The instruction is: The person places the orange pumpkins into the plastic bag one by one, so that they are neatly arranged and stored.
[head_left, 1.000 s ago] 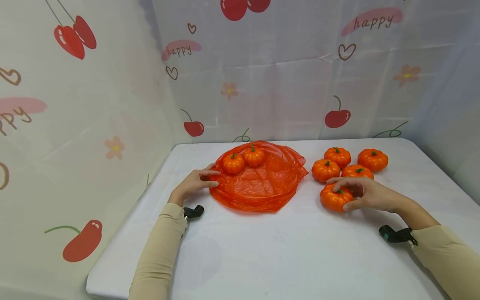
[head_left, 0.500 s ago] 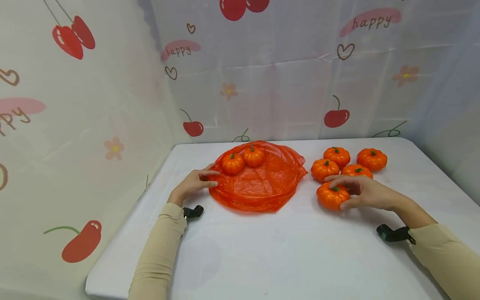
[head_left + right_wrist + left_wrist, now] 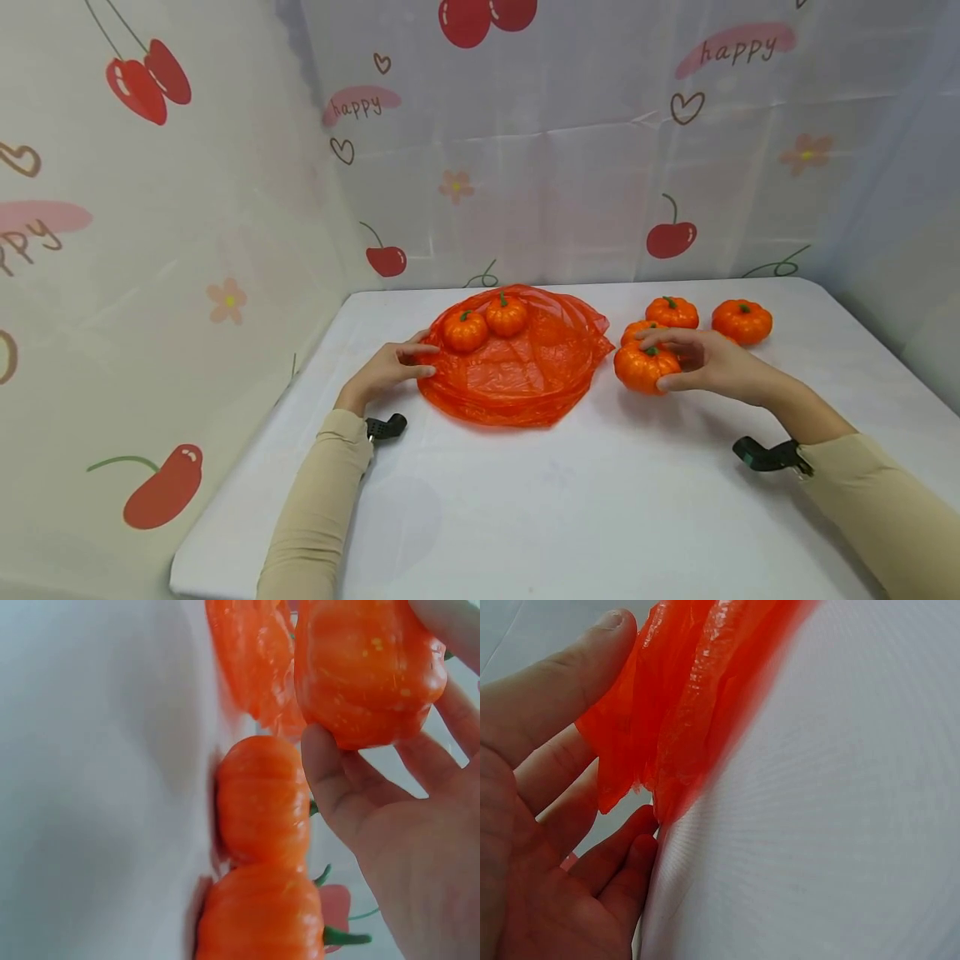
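My right hand (image 3: 720,365) grips a small orange pumpkin (image 3: 639,368) by its side and top, raised off the table. In the right wrist view that pumpkin (image 3: 364,671) sits between thumb and fingers, apart from the table. A thin red plastic bag (image 3: 517,383) lies spread at the table's middle, with two pumpkins, one (image 3: 465,332) beside the other (image 3: 506,316), at its far left part. My left hand (image 3: 386,371) holds the bag's left edge; in the left wrist view the crumpled bag (image 3: 682,697) passes between thumb and fingers.
Beyond my right hand stand more pumpkins: one at the back (image 3: 672,312), one farther right (image 3: 742,322), one partly covered by the held pumpkin (image 3: 636,330). Another is mostly hidden behind the hand. A white cloth covers the table (image 3: 525,508); printed curtains (image 3: 555,167) hang around it.
My right hand has lifted the nearest pumpkin and carried it left and away from me, toward the bag. The left hand and bag stay in place.
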Tool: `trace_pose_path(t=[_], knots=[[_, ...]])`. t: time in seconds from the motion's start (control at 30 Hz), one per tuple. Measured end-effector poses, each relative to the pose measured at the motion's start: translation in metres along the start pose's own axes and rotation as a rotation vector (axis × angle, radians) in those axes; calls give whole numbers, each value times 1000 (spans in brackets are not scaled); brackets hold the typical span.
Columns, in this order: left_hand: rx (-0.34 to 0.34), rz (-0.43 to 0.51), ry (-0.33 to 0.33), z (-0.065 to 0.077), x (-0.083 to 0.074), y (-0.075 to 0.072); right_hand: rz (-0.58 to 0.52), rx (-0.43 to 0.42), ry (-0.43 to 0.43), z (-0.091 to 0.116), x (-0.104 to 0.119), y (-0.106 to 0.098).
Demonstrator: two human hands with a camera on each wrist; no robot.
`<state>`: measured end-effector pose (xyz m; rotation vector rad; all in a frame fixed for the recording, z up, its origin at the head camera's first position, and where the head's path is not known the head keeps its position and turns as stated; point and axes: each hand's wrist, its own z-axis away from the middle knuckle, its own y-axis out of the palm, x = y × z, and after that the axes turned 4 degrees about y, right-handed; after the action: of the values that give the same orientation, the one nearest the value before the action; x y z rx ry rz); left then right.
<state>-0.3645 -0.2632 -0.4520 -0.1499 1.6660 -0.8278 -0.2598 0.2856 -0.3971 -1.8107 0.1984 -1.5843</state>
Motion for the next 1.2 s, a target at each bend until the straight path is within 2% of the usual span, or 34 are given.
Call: trace_pose_path(t=[0.1, 0.33, 0.6, 0.93, 1.2], knots=[[3, 2, -3, 0, 0, 0, -5, -14, 25, -3, 6, 0], [4, 11, -39, 0, -3, 0, -6, -40, 19, -13, 14, 2], [7, -7, -23, 1, -3, 0, -29, -61, 36, -27, 24, 8], [15, 31, -58, 2, -4, 0, -45, -116, 59, -45, 36, 17], [22, 4, -31, 0, -2, -1, -76, -139, 59, -62, 42, 27]])
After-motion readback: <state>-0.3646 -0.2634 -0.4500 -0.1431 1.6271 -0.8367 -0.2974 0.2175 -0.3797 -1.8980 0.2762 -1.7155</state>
